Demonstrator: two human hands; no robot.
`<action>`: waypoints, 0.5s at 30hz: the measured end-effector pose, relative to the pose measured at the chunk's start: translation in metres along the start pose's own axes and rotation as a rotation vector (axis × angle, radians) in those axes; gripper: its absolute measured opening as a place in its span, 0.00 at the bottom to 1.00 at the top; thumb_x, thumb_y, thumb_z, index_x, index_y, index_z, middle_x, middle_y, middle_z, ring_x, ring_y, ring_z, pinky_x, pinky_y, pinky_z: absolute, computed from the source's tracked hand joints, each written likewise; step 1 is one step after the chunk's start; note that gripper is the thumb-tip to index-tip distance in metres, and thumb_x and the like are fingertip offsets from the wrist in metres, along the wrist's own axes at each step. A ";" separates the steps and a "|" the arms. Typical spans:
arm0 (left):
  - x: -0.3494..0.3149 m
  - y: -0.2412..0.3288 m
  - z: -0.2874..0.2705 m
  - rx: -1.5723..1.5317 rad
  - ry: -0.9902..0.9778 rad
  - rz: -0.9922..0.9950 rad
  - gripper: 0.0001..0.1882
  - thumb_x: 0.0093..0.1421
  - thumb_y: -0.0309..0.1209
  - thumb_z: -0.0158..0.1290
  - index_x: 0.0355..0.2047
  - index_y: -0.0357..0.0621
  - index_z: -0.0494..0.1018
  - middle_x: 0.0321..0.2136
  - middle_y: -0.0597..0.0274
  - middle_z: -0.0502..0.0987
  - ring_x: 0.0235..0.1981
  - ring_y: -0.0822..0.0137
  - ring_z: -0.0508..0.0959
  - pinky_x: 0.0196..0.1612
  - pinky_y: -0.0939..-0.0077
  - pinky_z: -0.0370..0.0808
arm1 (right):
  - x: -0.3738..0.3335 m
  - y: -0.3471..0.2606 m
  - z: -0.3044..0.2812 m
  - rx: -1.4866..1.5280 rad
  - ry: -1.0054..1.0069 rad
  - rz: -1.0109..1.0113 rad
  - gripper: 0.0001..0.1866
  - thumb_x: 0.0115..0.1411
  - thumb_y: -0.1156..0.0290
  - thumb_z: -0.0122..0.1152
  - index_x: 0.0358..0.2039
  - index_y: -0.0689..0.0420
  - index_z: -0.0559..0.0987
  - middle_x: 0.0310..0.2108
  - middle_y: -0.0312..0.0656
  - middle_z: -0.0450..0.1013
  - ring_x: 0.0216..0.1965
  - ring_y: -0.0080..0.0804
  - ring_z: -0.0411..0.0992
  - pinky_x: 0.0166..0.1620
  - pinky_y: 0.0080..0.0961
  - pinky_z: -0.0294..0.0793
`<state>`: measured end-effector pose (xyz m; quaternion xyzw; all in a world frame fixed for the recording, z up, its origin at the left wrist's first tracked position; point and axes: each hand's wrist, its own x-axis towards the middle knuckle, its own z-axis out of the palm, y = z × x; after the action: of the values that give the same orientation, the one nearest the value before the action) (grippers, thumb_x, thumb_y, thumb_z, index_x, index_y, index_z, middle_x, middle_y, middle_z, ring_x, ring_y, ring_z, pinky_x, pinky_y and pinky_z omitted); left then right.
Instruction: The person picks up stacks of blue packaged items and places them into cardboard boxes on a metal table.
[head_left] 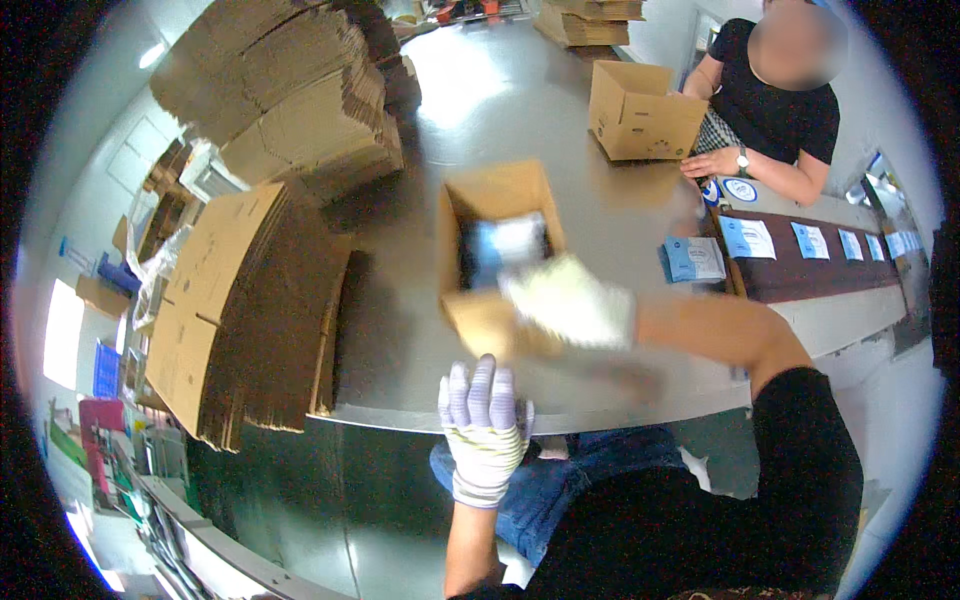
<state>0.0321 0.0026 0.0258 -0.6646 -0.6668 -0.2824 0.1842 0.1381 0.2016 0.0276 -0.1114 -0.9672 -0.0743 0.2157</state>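
An open cardboard box point(455, 205) stands on the metal table in front of me, with a blue-and-white pouch point(505, 245) showing inside it. My right hand point(580, 305), in a pale glove, reaches over the box's near right side, beside the pouch. Motion blurs its fingers, so whether it grips the pouch is unclear. My left hand point(485, 430), in a white striped glove with lilac fingers, is at the table's near edge, just short of the box. Its fingers are stretched out and nothing is in them.
Flattened cartons point(215, 300) stand in a stack at left, with more cartons point(300, 110) behind. On the right, a conveyor belt point(800, 280) carries several pouches point(748, 238); pouches point(692, 258) lie at its table end. A co-worker point(780, 110) sits by another open box point(640, 115).
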 end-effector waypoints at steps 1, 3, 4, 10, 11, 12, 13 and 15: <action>0.005 0.003 -0.003 -0.003 0.009 0.027 0.30 0.47 0.30 0.59 0.52 0.43 0.64 0.50 0.52 0.68 0.56 0.45 0.62 0.57 0.48 0.59 | 0.034 0.038 0.002 0.162 -0.185 0.183 0.19 0.55 0.69 0.51 0.46 0.64 0.69 0.30 0.49 0.72 0.33 0.40 0.73 0.33 0.36 0.73; 0.005 0.010 -0.007 0.013 0.023 0.048 0.29 0.46 0.31 0.59 0.51 0.45 0.65 0.49 0.52 0.69 0.56 0.45 0.63 0.58 0.48 0.58 | 0.093 0.117 0.051 -0.701 0.022 0.436 0.29 0.57 0.65 0.53 0.57 0.64 0.61 0.52 0.55 0.61 0.53 0.50 0.61 0.53 0.44 0.62; -0.002 0.005 -0.010 0.054 -0.050 0.028 0.28 0.47 0.32 0.58 0.50 0.46 0.65 0.48 0.53 0.69 0.56 0.45 0.63 0.57 0.48 0.58 | 0.106 0.115 0.062 -0.685 0.043 0.430 0.29 0.57 0.65 0.53 0.57 0.64 0.61 0.52 0.55 0.61 0.53 0.50 0.61 0.53 0.44 0.62; -0.062 -0.057 -0.031 0.313 -0.146 -0.187 0.24 0.48 0.34 0.55 0.47 0.46 0.66 0.48 0.52 0.68 0.58 0.42 0.59 0.56 0.47 0.59 | 0.089 0.032 0.118 0.121 -0.311 0.353 0.45 0.52 0.46 0.57 0.61 0.66 0.56 0.60 0.60 0.55 0.63 0.54 0.52 0.65 0.47 0.47; -0.069 -0.071 -0.037 0.363 -0.128 -0.180 0.24 0.48 0.34 0.54 0.47 0.45 0.66 0.49 0.52 0.67 0.58 0.41 0.59 0.56 0.47 0.59 | 0.068 0.014 0.131 0.195 -0.405 0.387 0.42 0.57 0.45 0.51 0.62 0.64 0.56 0.62 0.58 0.52 0.64 0.54 0.49 0.66 0.46 0.44; -0.060 -0.075 -0.047 0.416 -0.074 -0.186 0.21 0.48 0.30 0.52 0.44 0.44 0.66 0.47 0.51 0.68 0.56 0.39 0.62 0.54 0.46 0.62 | 0.039 0.001 0.156 0.211 -0.294 0.423 0.37 0.62 0.47 0.43 0.62 0.63 0.55 0.64 0.55 0.49 0.66 0.51 0.45 0.67 0.44 0.40; -0.061 -0.089 -0.055 0.454 -0.055 -0.204 0.23 0.47 0.29 0.53 0.47 0.46 0.66 0.50 0.52 0.67 0.58 0.39 0.59 0.56 0.47 0.61 | 0.027 -0.007 0.146 0.242 -0.288 0.420 0.34 0.64 0.50 0.39 0.62 0.61 0.56 0.65 0.53 0.48 0.67 0.47 0.43 0.67 0.43 0.38; -0.046 -0.112 -0.078 0.565 0.050 -0.181 0.25 0.48 0.29 0.55 0.49 0.46 0.64 0.53 0.52 0.65 0.60 0.40 0.57 0.57 0.48 0.60 | 0.011 -0.015 0.131 0.251 -0.267 0.510 0.32 0.63 0.51 0.41 0.61 0.59 0.59 0.65 0.52 0.49 0.67 0.47 0.43 0.67 0.42 0.38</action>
<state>-0.0867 -0.0770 0.0430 -0.5177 -0.7708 -0.1173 0.3522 0.0723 0.2147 -0.0864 -0.3318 -0.9294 0.1176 0.1107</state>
